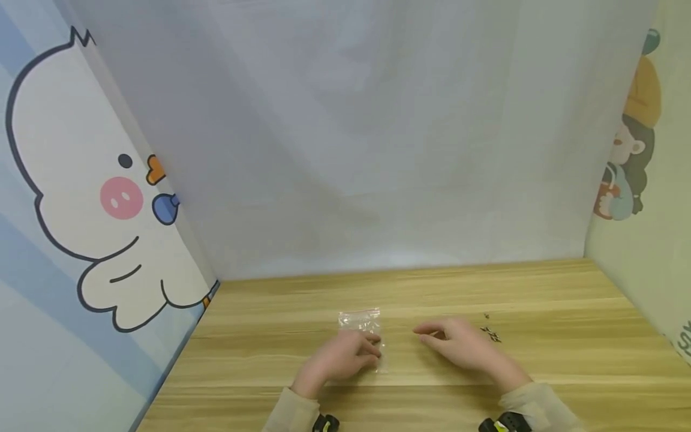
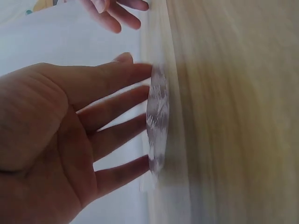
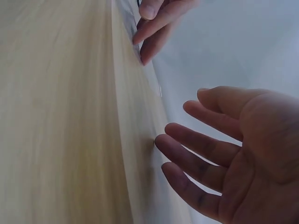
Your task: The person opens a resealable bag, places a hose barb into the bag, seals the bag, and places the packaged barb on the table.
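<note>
Left hand point(image 1: 347, 355), right hand point(image 1: 463, 343) apart, fingers relaxed; plastic bag point(image 1: 358, 321) touched by left, apparently being positioned; pinch likely needed next.

Wood-grain tabletop point(image 1: 243, 336) — clear plastic bag point(image 1: 358, 320), small dark pieces point(image 1: 491, 335) farther right.

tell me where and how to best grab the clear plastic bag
Probably pinch the clear plastic bag at its far right corner, by the reddish strip, with the right grip coming from the right. The bag lies low on the table; the left grip covers part of it, leaving that corner bare.
</note>
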A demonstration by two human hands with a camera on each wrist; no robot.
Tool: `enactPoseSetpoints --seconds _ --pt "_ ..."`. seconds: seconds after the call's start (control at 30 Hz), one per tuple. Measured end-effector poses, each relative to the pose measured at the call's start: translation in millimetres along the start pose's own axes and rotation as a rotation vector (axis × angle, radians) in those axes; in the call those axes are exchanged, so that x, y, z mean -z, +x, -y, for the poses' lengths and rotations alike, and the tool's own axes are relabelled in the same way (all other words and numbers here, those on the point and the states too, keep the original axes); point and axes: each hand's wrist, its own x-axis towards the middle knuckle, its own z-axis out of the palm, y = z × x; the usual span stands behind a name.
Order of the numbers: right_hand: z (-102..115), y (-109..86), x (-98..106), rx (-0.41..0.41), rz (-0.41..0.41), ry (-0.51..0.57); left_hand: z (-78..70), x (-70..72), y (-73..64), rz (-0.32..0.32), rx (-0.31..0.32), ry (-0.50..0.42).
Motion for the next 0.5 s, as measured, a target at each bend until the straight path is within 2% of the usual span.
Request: enactPoseSetpoints --seconds 0.1,0.27,0.5 --pt "4 6.0 -4 -0.026 0.008 -0.007 0.9 1.0 0.7 0.013 -0.003 -0.039" --pt "6 14.7 -13 -0.053 0.019 0.038 -1.3 0.4 1.4 0.031 -0.023 -0.017" --pt "8 29.5 -25 -0.092 -0.029 0.076 -2.7 -0.2 2.1 0.040 -0.130 0.034"
